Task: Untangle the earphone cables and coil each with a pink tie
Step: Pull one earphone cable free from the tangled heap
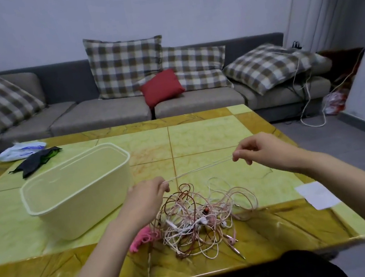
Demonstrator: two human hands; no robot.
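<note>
Left hand (pixel 146 198): pinches the white cable (pixel 201 168).
Right hand (pixel 257 149): pinches it farther along, the strand taut between my 2 hands.
Tangle (pixel 202 217): just below both hands.
Pink ties (pixel 144 237): beside my left wrist.
Handling: light, limp, probably snag-prone; I'd pinch near a plug and pull gently.

We see a yellow-green marbled table (pixel 200 136), a cream box (pixel 78 188), pink, white and brown cables (pixel 202 217), pink ties (pixel 144 237), checked pillows (pixel 124 64), a red cushion (pixel 161 87).
</note>
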